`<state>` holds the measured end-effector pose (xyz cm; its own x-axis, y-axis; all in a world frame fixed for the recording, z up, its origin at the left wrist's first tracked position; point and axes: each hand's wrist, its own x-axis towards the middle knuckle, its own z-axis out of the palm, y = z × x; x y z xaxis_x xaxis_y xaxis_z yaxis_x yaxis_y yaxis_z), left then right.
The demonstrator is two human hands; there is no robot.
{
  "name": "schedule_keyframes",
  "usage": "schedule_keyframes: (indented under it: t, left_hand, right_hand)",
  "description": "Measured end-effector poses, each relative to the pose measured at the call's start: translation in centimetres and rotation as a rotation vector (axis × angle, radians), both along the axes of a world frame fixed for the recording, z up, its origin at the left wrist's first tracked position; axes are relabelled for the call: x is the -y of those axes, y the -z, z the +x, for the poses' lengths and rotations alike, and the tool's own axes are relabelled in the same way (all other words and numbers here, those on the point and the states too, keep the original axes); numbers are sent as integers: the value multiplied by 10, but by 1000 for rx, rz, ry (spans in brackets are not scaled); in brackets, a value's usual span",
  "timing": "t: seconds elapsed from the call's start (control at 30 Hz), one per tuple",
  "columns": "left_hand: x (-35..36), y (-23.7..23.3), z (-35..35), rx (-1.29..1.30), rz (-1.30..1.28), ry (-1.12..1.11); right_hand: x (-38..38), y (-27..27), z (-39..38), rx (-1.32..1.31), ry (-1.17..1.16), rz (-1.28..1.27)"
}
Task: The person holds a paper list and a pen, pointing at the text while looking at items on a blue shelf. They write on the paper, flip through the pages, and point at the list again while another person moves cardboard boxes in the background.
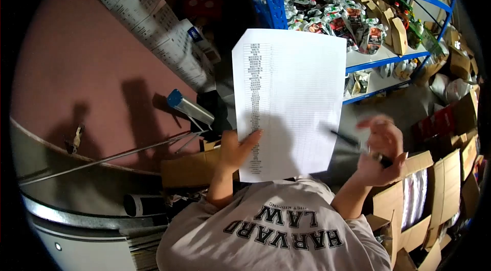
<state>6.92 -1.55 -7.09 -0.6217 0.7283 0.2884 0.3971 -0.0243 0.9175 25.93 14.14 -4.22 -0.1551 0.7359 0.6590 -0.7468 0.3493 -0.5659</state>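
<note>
A white printed sheet is held upright in front of my chest, with a column of small dark text and a ruled table down its left part. My left hand grips its lower left edge, thumb lying over the front; the other fingers are hidden behind the paper. To the right of the sheet, my right hand is closed around a dark pen. The pen's tip points left and overlaps the sheet's right edge in this view. The hand and pen are slightly blurred.
A blue-edged shelf holds several pouches and bottles behind the sheet. Open cardboard boxes crowd the right side. Printed papers hang at upper left, near a blue-capped clear tube and a thin metal rod.
</note>
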Motion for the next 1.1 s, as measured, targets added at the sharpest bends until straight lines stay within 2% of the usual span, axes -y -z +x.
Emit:
schedule_keyframes:
  t: [0.07, 0.13, 0.2, 0.27, 0.3, 0.4, 0.43, 0.47, 0.57, 0.67, 0.7, 0.73, 0.8, 0.87, 0.93, 1.0, 1.07, 1.1]
  left_hand:
    - [0, 5, 2, 19, -63, 18]
    - [-2, 2, 6, -55, -103, 32]
    - [-3, -1, 9, -103, -131, 33]
    - [-2, 3, 9, -68, -141, 20]
    - [-2, 5, 10, -51, -145, 13]
    - [-2, -6, 15, -60, -124, -7]
    - [-2, -6, 13, -72, -148, -2]
    - [-1, -6, 13, -80, -177, 4]
    - [0, 2, 13, -120, -218, -5]
    - [-5, -5, 16, -131, -137, -22]
    - [-5, 1, 12, -130, -125, -22]
    - [-3, 3, 9, -161, -207, -14]
    - [-3, 5, 8, 35, -319, 24]
    - [-10, 9, 9, -107, -188, 37]
    - [-22, 22, 3, -283, -44, 35]
    - [-17, 39, -8, -226, -254, 79]
    - [-25, 18, 2, -227, -270, 58]
    - [-27, 9, 8, -223, -282, 47]
  right_hand:
    - [10, 2, -4, -18, -201, -58]
    - [25, 12, -16, 191, 162, 78]
    - [25, -4, -32, 208, 310, 476]
    - [32, -4, -48, 302, 331, 467]
    - [33, -6, -50, 454, 194, 438]
    - [31, -3, -55, 327, 343, 520]
    - [30, -2, -56, 220, 367, 523]
    - [31, -6, -53, 233, 355, 517]
    - [30, -8, -54, 520, 137, 399]
    - [26, 3, -49, 481, 196, 352]
    - [29, -5, -49, 429, 197, 264]
    - [28, -8, -44, 502, 85, 123]
    - [19, -12, -44, 650, -3, 56]
    - [10, -8, -42, 746, -37, 107]
    - [8, 5, -41, 488, -119, 50]
    - [6, 6, -36, 459, -163, 189]
    - [7, -3, -37, 597, -129, 273]
    - [9, 2, -41, 537, -89, 201]
